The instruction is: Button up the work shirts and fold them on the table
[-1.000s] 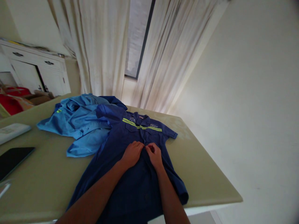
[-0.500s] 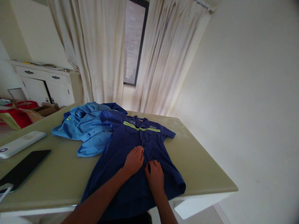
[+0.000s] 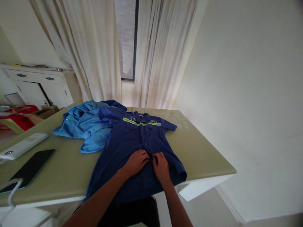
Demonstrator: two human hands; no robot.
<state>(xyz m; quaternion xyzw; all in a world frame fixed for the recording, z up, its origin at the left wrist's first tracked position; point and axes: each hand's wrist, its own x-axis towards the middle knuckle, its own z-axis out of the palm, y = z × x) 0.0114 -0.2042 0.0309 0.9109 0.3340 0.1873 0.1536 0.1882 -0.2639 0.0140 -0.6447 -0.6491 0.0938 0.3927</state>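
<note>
A dark blue short-sleeved work shirt point(image 3: 132, 138) with a yellow-green reflective stripe across its chest lies face up on the table, collar away from me, hem hanging over the near edge. My left hand point(image 3: 137, 161) is closed at the button front, fingers curled on the cloth. Right beside it, my right hand point(image 3: 161, 164) pinches the front edge of the shirt. Both hands nearly meet at the placket, below a visible button point(image 3: 146, 143). Fingertips cover the exact spot being held.
Crumpled light blue shirts point(image 3: 87, 119) lie at the left, touching the dark sleeve. A black phone point(image 3: 30, 167) with a white cable and a white power bank point(image 3: 25, 145) rest on the table point(image 3: 68, 176). A wall point(image 3: 236, 94) stands at the right.
My hands have come closer together at the shirt's button front, the left lower down and the right slightly higher. The camera view has shifted a little.
</note>
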